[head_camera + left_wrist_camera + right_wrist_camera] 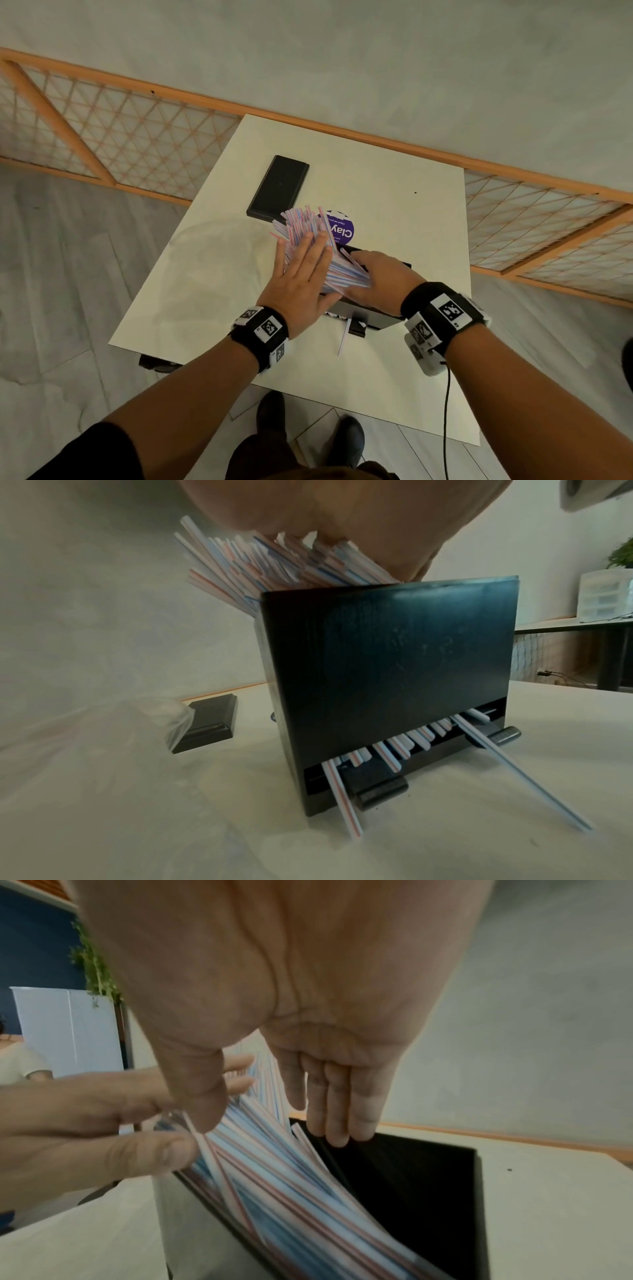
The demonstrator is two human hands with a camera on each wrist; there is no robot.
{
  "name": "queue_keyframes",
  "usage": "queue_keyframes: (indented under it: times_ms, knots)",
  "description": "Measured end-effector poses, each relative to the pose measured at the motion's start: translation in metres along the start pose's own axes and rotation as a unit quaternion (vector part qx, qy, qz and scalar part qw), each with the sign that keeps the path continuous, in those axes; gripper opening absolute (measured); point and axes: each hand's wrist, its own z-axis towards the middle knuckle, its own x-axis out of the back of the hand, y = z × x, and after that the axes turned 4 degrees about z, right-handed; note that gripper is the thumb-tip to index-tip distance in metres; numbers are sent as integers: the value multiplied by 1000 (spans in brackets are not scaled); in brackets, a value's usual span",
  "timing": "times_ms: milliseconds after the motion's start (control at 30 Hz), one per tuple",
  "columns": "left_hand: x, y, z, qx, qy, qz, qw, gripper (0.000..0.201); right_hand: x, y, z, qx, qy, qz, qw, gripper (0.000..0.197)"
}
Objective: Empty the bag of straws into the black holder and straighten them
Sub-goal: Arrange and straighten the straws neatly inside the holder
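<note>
A fan of red- and blue-striped straws (310, 233) leans out of the open top of the black holder (380, 320) toward the far left. My left hand (305, 270) lies flat against the near side of the bundle, fingers straight. My right hand (370, 270) is over the holder's top, its fingers (337, 1123) straight down at the rim (476, 1153) and its thumb touching the straws (274, 1177). Several straw ends (394, 748) poke from the holder's (387, 669) bottom slot; two (342, 802) slope onto the table. The clear bag (161, 723) lies crumpled on the left.
The holder's black lid (279, 186) lies flat on the white table (404, 212) at the far left. A round purple sticker (342, 228) sits behind the straws. A cable (445, 411) hangs from my right wrist. Floor and a wooden lattice rail (137, 137) surround the table.
</note>
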Motion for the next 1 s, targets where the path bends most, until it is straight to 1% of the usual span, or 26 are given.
queue_keyframes:
  times_ms: [67, 133, 167, 200, 267, 300, 333, 367, 433, 533, 633, 700, 767, 867, 900, 933, 1000]
  knots:
    - [-2, -2, 0, 1, 3, 9, 1000, 75, 2, 3, -10, -26, 41, -23, 999, 37]
    - [-4, -5, 1, -3, 12, 17, 1000, 64, -1, 3, -23, -33, 74, -7, 997, 19]
    - [-4, -6, 3, -5, 13, 17, 1000, 60, -4, 0, -31, -31, 73, 7, 997, 12]
    - [-4, -8, 5, -7, 10, 15, 1000, 59, -9, -2, -36, -26, 62, 13, 998, 12]
    - [-2, -11, 9, -10, 5, 9, 1000, 58, -23, -8, -45, -17, 16, 3, 1000, 18]
    - [0, -12, 11, -9, 5, 7, 1000, 56, -29, -9, -46, -20, -7, -2, 1000, 21]
    - [2, -12, 12, -7, 4, 4, 1000, 53, -35, -9, -46, -29, -15, -6, 999, 21]
    - [4, -12, 13, -6, 4, 2, 1000, 52, -39, -9, -44, -37, -6, -10, 999, 21]
    - [9, -11, 12, -5, 3, 0, 1000, 51, -41, -9, -39, -53, 41, -14, 998, 21]
    - [12, -7, 7, -6, 16, -12, 1000, 51, -33, -10, -29, -82, 98, 13, 992, 21]
    - [12, 3, 1, -43, 45, -23, 998, 50, -19, -10, -9, -101, 133, 28, 986, 14]
    - [8, 10, -4, -68, 32, -11, 997, 57, -11, -11, 8, -104, 149, 27, 983, 13]
    - [3, 14, -7, -65, 5, 9, 998, 67, -3, -14, 23, -100, 142, 47, 984, 23]
    - [-2, 13, -7, -42, -20, 6, 999, 71, 4, -23, 43, -69, 102, 72, 990, 42]
    - [-4, 13, -7, -40, -23, -4, 999, 72, 4, -26, 48, -56, 83, 74, 992, 42]
    - [-5, 11, -7, -40, -27, -11, 999, 72, 4, -24, 55, -41, 65, 79, 994, 37]
    - [-8, 9, -9, -41, -37, -12, 998, 72, 5, -24, 61, -37, 42, 90, 994, 23]
